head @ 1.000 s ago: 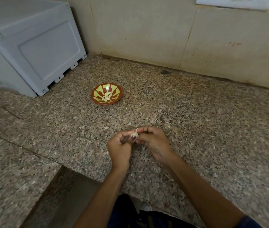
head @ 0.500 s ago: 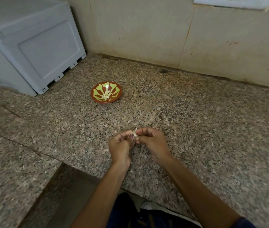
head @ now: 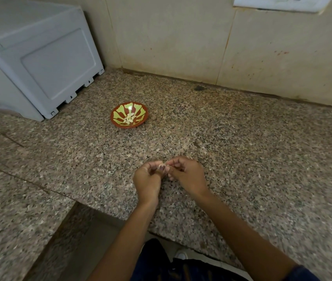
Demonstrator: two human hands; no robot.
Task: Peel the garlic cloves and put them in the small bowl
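Note:
Just above the granite counter near its front edge, my left hand [head: 148,180] and my right hand [head: 187,175] meet fingertip to fingertip. Between them they pinch a small garlic clove [head: 162,166], mostly hidden by the fingers. Farther back and to the left stands the small red bowl with a yellow-green pattern [head: 118,114], well apart from both hands. Several peeled pale cloves [head: 129,118] lie in its middle.
A large white plastic box [head: 39,63] stands at the back left against the tiled wall [head: 181,41]. The speckled granite counter [head: 242,149] has a step-shaped front edge with a gap below my forearms. A dark spot [head: 199,88] lies near the wall.
Both hands stay pressed together on the clove, with the fingers working it. The thin skin tip that stuck up a second ago is now hidden between the fingers.

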